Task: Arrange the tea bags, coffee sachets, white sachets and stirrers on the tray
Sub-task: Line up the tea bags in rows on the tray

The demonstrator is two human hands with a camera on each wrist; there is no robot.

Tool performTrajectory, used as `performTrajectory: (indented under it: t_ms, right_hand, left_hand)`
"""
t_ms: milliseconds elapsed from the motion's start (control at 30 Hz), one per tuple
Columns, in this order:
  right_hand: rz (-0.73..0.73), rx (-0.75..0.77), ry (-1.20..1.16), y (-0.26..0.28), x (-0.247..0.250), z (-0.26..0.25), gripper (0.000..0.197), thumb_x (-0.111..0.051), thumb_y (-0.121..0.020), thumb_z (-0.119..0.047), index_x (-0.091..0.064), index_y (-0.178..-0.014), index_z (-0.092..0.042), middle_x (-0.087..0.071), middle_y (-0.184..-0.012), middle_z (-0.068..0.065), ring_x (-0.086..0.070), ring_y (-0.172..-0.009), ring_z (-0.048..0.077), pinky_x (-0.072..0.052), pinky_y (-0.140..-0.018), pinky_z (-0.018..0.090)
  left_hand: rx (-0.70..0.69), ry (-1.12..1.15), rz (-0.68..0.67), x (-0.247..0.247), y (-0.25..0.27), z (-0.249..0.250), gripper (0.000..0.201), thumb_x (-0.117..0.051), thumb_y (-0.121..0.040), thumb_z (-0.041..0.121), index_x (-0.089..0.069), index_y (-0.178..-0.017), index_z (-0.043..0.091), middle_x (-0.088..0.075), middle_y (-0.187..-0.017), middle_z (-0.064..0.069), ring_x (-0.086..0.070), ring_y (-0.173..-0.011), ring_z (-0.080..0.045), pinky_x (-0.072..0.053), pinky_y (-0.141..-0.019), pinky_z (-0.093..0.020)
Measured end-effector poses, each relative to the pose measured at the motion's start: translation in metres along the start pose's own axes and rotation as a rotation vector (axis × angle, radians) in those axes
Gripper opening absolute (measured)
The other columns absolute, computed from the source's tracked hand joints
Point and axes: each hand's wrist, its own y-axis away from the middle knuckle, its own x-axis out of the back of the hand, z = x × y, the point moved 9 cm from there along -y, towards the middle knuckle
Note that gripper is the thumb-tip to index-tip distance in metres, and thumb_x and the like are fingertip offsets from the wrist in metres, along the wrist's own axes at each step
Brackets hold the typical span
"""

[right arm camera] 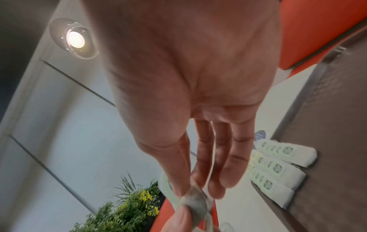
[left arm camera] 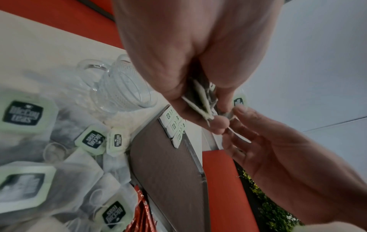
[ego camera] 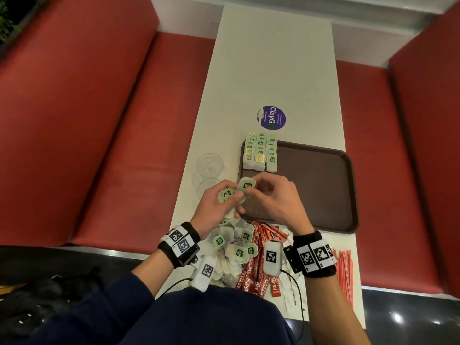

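Your left hand [ego camera: 216, 207] is clamped on a small stack of tea bags [ego camera: 227, 194] above the near-left corner of the tray [ego camera: 323, 190], and your right hand [ego camera: 272, 197] pinches the top tea bag [ego camera: 246, 186] off it. If strings snag, neighbours could drag loose. Set down carelessly, it could knock the three rows [ego camera: 260, 153] at the tray's far-left corner.

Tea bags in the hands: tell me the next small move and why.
Probably the right hand should pull the top tea bag from the bunch that the left hand grips and start a fourth row beside the three rows on the tray, where bare space remains.
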Motion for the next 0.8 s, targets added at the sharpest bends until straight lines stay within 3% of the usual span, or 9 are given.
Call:
performTrajectory:
  t_ms: [100, 167, 267, 333, 400, 500, 667, 800]
  right_hand:
    - [0.053, -0.012, -0.054, -0.009, 0.0, 0.017, 0.003, -0.083, -0.096, -0.03, -0.08, -0.095, -0.031, -0.078, -0.088, -0.015, -0.073, -0.086, 0.002, -0.054, -0.077, 0.015]
    - [0.163, -0.035, -0.045, -0.021, 0.01, 0.034, 0.004, -0.083, -0.097, -0.029, -0.079, -0.098, -0.031, -0.078, -0.088, -0.015, -0.072, -0.086, -0.001, -0.054, -0.077, 0.013]
    - [0.284, -0.09, 0.014, -0.047, 0.019, 0.065, 0.013, -0.082, -0.098, -0.025, -0.073, -0.106, -0.022, -0.074, -0.088, -0.016, -0.069, -0.083, -0.006, -0.05, -0.074, 0.008]
    - [0.229, -0.135, 0.05, -0.07, 0.01, 0.084, 0.019, -0.082, -0.098, -0.022, -0.07, -0.112, -0.018, -0.071, -0.09, -0.014, -0.069, -0.083, -0.001, -0.052, -0.078, 0.01]
    - [0.128, -0.155, 0.104, -0.094, -0.007, 0.101, 0.021, -0.082, -0.098, -0.021, -0.07, -0.115, -0.018, -0.072, -0.093, -0.008, -0.071, -0.094, 0.014, -0.056, -0.084, 0.023]
    - [0.03, -0.136, 0.189, -0.121, -0.028, 0.113, 0.019, -0.083, -0.097, -0.021, -0.066, -0.106, -0.026, -0.073, -0.086, -0.011, -0.07, -0.104, 0.028, -0.056, -0.092, 0.037]
    - [0.085, -0.164, 0.179, -0.143, -0.036, 0.12, 0.019, -0.08, -0.097, -0.015, -0.066, -0.109, -0.02, -0.076, -0.093, 0.002, -0.073, -0.098, 0.026, -0.059, -0.095, 0.04]
    - [0.15, -0.152, 0.196, -0.144, -0.037, 0.117, 0.023, -0.077, -0.098, -0.011, -0.064, -0.115, -0.019, -0.072, -0.086, -0.004, -0.07, -0.092, 0.021, -0.058, -0.093, 0.038]
  left_hand:
    - [0.017, 0.003, 0.035, 0.003, -0.002, -0.003, 0.019, -0.076, -0.102, 0.025, -0.072, -0.119, 0.017, -0.077, -0.1, -0.024, -0.072, -0.076, -0.039, -0.061, -0.07, -0.041]
    - [0.017, 0.024, 0.071, 0.008, 0.0, 0.0, 0.016, -0.075, -0.103, 0.022, -0.073, -0.116, 0.014, -0.076, -0.111, -0.019, -0.074, -0.078, -0.036, -0.059, -0.067, -0.035]
    - [0.038, 0.07, 0.101, 0.018, 0.003, -0.003, 0.015, -0.075, -0.102, 0.019, -0.073, -0.114, 0.009, -0.07, -0.126, -0.005, -0.075, -0.081, -0.036, -0.06, -0.068, -0.038]
    - [0.043, 0.077, 0.112, 0.026, 0.005, -0.006, 0.014, -0.074, -0.103, 0.017, -0.073, -0.114, 0.008, -0.066, -0.131, -0.006, -0.074, -0.08, -0.036, -0.058, -0.067, -0.036]
    - [0.052, 0.081, 0.114, 0.032, 0.008, -0.008, 0.013, -0.074, -0.103, 0.017, -0.073, -0.113, 0.008, -0.064, -0.134, -0.009, -0.074, -0.08, -0.036, -0.058, -0.066, -0.036]
    - [0.059, 0.073, 0.139, 0.041, 0.012, -0.008, 0.012, -0.073, -0.103, 0.016, -0.073, -0.112, 0.009, -0.066, -0.133, -0.013, -0.074, -0.079, -0.035, -0.058, -0.065, -0.034]
    - [0.054, 0.074, 0.174, 0.052, 0.015, -0.005, 0.014, -0.074, -0.103, 0.017, -0.072, -0.114, 0.008, -0.068, -0.129, -0.018, -0.075, -0.08, -0.036, -0.059, -0.066, -0.035]
    - [0.062, 0.077, 0.186, 0.057, 0.017, -0.005, 0.015, -0.074, -0.103, 0.017, -0.072, -0.115, 0.009, -0.069, -0.126, -0.021, -0.075, -0.081, -0.036, -0.059, -0.068, -0.038]
